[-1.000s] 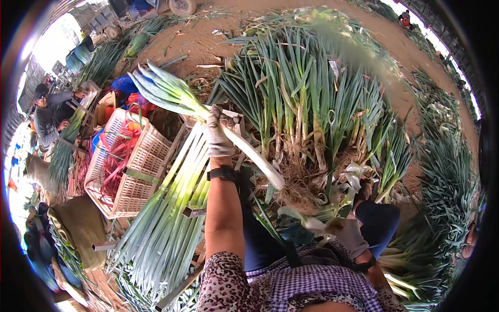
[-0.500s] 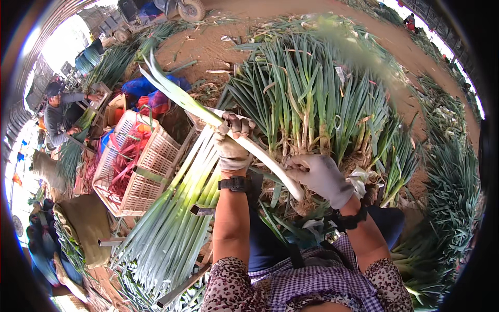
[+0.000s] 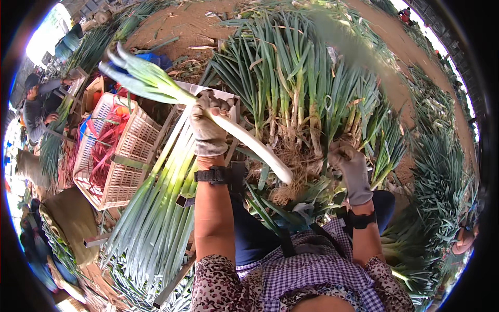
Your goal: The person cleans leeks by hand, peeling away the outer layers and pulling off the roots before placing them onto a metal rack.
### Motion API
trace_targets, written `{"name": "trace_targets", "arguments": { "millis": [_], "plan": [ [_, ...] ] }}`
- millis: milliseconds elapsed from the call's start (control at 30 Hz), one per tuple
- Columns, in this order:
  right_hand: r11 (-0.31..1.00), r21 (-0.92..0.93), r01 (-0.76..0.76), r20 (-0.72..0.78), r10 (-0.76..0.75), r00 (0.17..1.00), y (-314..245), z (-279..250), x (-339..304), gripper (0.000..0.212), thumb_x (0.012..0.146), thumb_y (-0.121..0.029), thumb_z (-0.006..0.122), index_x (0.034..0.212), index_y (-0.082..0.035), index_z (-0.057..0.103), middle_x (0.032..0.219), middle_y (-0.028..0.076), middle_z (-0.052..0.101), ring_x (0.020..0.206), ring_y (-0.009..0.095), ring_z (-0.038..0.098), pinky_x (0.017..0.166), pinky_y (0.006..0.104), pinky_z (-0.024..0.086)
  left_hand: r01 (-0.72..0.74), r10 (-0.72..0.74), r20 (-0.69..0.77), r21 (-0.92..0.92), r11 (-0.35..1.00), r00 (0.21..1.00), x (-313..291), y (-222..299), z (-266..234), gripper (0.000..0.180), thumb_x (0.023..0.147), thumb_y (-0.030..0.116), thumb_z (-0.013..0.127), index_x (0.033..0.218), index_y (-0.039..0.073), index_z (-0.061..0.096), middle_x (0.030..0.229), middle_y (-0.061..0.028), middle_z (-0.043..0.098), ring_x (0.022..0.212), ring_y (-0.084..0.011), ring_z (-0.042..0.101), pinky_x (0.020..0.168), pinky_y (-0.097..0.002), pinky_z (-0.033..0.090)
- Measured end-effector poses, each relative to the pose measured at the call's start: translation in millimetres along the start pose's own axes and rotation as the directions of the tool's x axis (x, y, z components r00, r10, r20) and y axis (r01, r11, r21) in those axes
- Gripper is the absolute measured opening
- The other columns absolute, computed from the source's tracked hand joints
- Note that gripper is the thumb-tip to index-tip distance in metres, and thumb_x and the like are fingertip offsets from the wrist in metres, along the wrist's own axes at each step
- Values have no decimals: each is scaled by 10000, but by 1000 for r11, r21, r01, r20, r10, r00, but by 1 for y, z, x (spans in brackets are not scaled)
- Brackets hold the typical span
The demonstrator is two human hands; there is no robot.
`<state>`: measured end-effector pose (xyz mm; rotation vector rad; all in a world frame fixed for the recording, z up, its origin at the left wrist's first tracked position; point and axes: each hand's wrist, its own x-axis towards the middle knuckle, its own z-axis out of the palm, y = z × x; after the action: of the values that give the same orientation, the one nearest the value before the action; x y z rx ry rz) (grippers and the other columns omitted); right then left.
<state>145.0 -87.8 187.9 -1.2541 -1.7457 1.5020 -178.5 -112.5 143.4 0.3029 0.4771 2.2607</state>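
Observation:
My left hand (image 3: 206,122), in a grey-and-white glove, is closed round the middle of a long green onion (image 3: 254,145). Its smooth white end slants down to the right, and the green leaves fan out to the upper left. My right hand (image 3: 351,169), also gloved, has its fingers curled beside the roots of a heap of uncleaned green onions (image 3: 306,78). Whatever those fingers hold, if anything, does not show. Below my left hand, a row of cleaned green onions (image 3: 156,223) lies on a metal-framed stand, white ends away from me.
A cream plastic basket (image 3: 130,179) with red ribbons stands at the left. Beyond it, another person (image 3: 36,112) sits by more onions. A green-brown sack (image 3: 70,218) lies at lower left. Long heaps of green onions (image 3: 442,156) line the right side.
My right hand has moved right, from near the onion's white end to the heap's roots. My left hand still holds the onion. The whole view has shifted slightly.

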Motion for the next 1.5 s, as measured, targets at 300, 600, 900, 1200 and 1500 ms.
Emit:
{"name": "trace_targets", "arguments": {
  "millis": [300, 600, 900, 1200, 1500],
  "plan": [
    [825, -378, 420, 128, -403, 906, -14, 75, 9, 415, 642, -105, 799, 943, -11, 528, 1100, 113, 537, 939, 276, 597, 779, 347, 495, 24, 2, -205, 126, 992, 979, -1, -17, -14, 139, 873, 161, 430, 740, 138, 466, 668, 18, 433, 573, -119, 431, 783, -416, 512],
    [675, -500, 542, 132, -559, 818, -12, 83, 22, 273, 675, -48, 712, 868, 4, 527, 1030, 125, 543, 886, 310, 605, 752, 355, 501, 15, 61, -323, 229, 973, 944, 3, -15, -12, 33, 827, 110, 580, 819, 78, 584, 657, 16, 493, 580, -114, 453, 570, -241, 393],
    [801, -208, 562, 113, -551, 827, 4, 79, 4, 165, 724, -8, 699, 809, -25, 558, 1029, 92, 616, 961, 218, 617, 830, 327, 485, -27, 213, -428, 400, 916, 878, 0, -22, 0, 63, 808, 72, 632, 764, 38, 601, 644, -3, 533, 560, -106, 486, 521, -245, 402],
    [859, -491, 145, 165, -71, 984, 57, -8, -50, 440, 722, -90, 786, 1103, -3, 583, 1114, 114, 595, 1083, 193, 571, 874, 308, 506, 67, 137, -427, 430, 900, 894, 16, -14, -23, 170, 817, 58, 622, 901, 71, 475, 673, -10, 511, 531, -123, 487, 498, -281, 412],
    [423, 710, -563, 555, 157, 817, 76, 105, -14, 316, 874, -306, 633, 1009, -34, 542, 748, 9, 559, 484, 39, 386, 399, 190, 304, 27, 228, -365, 577, 816, 903, 71, -88, -142, 156, 829, 238, 611, 865, 116, 521, 671, -31, 495, 511, -183, 478, 430, -363, 452]
  ]
}}
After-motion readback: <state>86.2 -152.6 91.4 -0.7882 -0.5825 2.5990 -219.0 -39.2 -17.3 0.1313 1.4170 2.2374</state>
